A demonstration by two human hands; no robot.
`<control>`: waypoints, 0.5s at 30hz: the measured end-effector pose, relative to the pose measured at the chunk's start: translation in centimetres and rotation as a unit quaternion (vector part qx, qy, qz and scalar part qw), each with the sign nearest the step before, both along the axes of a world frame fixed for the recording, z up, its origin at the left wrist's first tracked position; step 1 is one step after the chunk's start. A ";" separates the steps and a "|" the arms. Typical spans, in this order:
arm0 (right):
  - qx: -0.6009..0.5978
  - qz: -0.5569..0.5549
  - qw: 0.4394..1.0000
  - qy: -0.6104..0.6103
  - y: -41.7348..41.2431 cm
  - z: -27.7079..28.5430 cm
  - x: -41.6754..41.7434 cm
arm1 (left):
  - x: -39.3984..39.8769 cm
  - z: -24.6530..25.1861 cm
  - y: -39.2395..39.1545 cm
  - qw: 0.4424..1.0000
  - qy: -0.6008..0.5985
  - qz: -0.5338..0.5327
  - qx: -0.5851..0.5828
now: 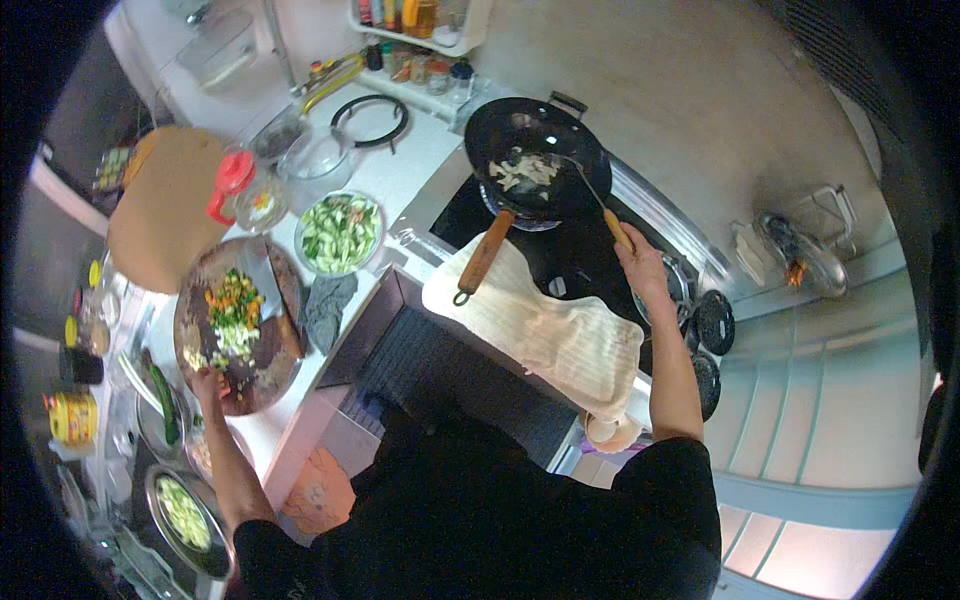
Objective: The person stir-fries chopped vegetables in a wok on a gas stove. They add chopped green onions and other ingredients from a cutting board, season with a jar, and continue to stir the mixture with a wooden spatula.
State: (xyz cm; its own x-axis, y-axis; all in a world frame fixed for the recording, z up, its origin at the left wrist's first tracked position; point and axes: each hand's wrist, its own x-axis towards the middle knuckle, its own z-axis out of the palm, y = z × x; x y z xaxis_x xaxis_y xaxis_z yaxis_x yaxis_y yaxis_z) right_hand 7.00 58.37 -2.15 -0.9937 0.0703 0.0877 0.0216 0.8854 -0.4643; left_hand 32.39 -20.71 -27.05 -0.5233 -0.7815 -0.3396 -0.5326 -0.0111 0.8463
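Observation:
My right hand [643,262] grips the wooden handle of a metal spatula [600,196], whose head is in a black wok [577,142] among pale chopped pieces [525,171]. The wok stands on the stove, its wooden handle [487,255] pointing towards me. My left hand [210,382] is at the lower left of a round chopping board [196,300], beside a few pale bits; whether its fingers hold any is too small to tell. Chopped greens and orange pieces [234,296], white-green pieces [236,337] and a cleaver [264,277] lie on the board.
A bowl of sliced green vegetables [341,232], a grey cloth [330,311] and a red-lidded glass jar [259,202] are by the board. A white cloth [540,330] covers the stove's front edge. A cucumber [161,397] and a metal bowl of cut vegetables [184,514] are at lower left.

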 end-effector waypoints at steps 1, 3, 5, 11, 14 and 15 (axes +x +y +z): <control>-0.019 -0.020 1.000 0.002 0.8 0.4 0.6 | -1.9 3.6 2.6 0.999 0.033 0.008 0.023; -0.033 -0.013 0.999 0.020 2.3 -0.1 0.6 | -2.8 7.0 3.1 0.991 0.078 0.021 0.107; -0.034 0.007 0.999 0.027 3.0 1.2 1.5 | -5.7 10.5 5.6 0.964 0.167 -0.136 0.158; 0.030 0.045 0.998 -0.030 3.0 8.1 4.8 | -24.0 23.9 28.5 0.899 0.205 -0.344 0.176; 0.040 0.059 0.997 -0.025 3.9 8.6 5.6 | -31.6 26.0 39.0 0.816 0.242 -0.505 0.147; 0.031 0.056 0.998 -0.022 4.1 8.4 5.4 | -33.7 26.3 41.9 0.809 0.228 -0.529 0.116</control>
State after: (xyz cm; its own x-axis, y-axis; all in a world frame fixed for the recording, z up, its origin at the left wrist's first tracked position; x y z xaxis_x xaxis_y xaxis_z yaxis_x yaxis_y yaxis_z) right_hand 12.44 62.44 6.25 -0.9980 -0.0457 0.0442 -0.0598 0.9107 -0.4087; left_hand -1.30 21.22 -0.78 -0.9699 0.2434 0.0032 0.0183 0.0600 0.9980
